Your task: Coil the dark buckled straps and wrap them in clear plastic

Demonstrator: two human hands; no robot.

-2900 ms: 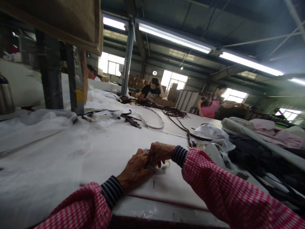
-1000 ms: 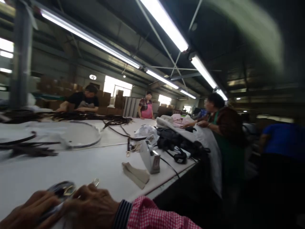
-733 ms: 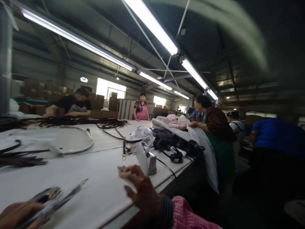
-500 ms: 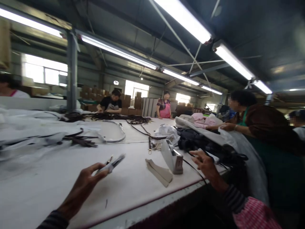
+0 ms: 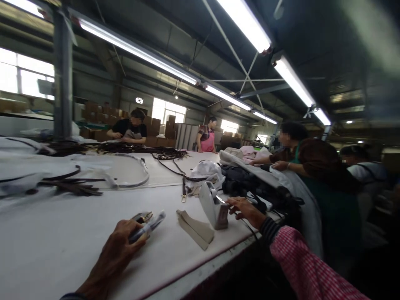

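My left hand (image 5: 126, 239) is closed around a folded strap wrapped in clear plastic (image 5: 153, 225), with a gold-coloured metal clasp showing near the fingertips. It is above the white tabletop. My right hand (image 5: 246, 212) has its fingers stretched out at the front end of a white and grey tape dispenser (image 5: 218, 208). The fingertips reach the cutting end; whether they touch the tape is unclear. A beige fabric piece (image 5: 196, 231) lies on the table to the left of the dispenser. Behind it rests a dark strap with a gold-coloured hook (image 5: 184, 193).
Dark straps (image 5: 71, 185) and plastic-wrapped ones cover the table's left and far side. Dark fabric goods (image 5: 246, 183) are piled at right, beside a co-worker in a green apron (image 5: 328, 208). Two people stand across the table. The table's near edge (image 5: 200, 283) runs diagonally below.
My right hand has moved left to the tape dispenser's front end. My left hand still grips the wrapped strap, now turned with its back more upward. The view has swung right.
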